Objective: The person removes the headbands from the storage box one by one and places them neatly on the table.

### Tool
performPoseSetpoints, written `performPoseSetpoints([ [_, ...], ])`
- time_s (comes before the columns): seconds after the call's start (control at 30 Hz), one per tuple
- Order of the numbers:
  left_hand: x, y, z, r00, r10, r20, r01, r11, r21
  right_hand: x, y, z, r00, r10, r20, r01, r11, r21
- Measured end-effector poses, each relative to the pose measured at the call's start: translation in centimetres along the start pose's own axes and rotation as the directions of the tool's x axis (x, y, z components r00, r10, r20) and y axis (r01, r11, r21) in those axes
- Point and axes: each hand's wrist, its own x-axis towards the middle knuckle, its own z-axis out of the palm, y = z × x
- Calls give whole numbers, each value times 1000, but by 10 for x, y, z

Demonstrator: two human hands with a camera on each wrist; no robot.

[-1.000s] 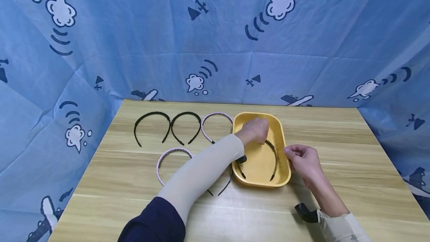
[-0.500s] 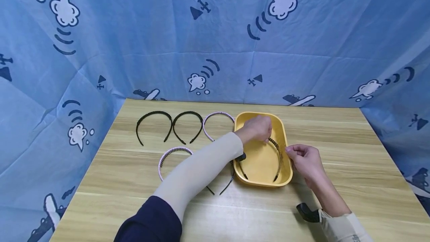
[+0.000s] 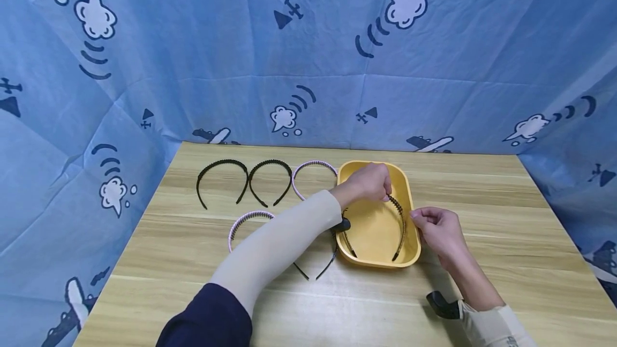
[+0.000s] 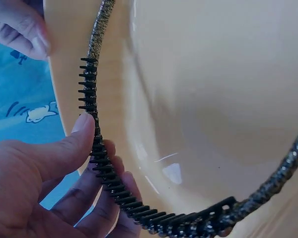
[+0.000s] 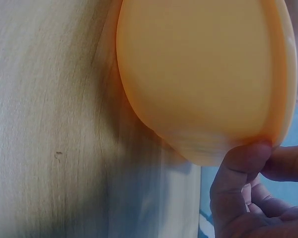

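Note:
Over the yellow plastic tub (image 3: 376, 264), my left hand (image 3: 368, 182) pinches a dark, glittery toothed headband (image 3: 402, 224) by its curved top. In the left wrist view, the thumb of the left hand (image 4: 44, 173) lies on one side of the headband (image 4: 280, 178) with the fingers curled behind it. The headband's two ends point toward the front of the tub. My right hand (image 3: 441, 232) pinches the right rim of the tub between thumb and index finger, as the right wrist view also shows of the right hand (image 5: 258, 193) and the tub (image 5: 198, 69).
Two black headbands (image 3: 223, 163) (image 3: 271, 163) and a lilac one (image 3: 315, 163) line the back left of the wooden table (image 3: 491, 261). Another lilac headband (image 3: 250, 214) lies in front, partly under my left forearm. A further headband's leg (image 3: 328, 266) shows left of the tub. Blue patterned cloth (image 3: 328, 42) stands behind.
My left forearm has shifted slightly to the left and down, and more of the held headband's top shows beside the hand. The right hand keeps its place on the tub rim.

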Motion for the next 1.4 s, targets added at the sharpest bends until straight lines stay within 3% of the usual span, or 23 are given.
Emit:
performPoseSetpoints([
  [0.47,-16,-9,-16,994,82,-78,-86,994,-61,1,2,0,1000,5,0,-5,1000,-17],
  [1.4,-26,-16,-32,985,158,-68,-170,961,-218,1,0,2,1000,2,-7,-2,999,-39],
])
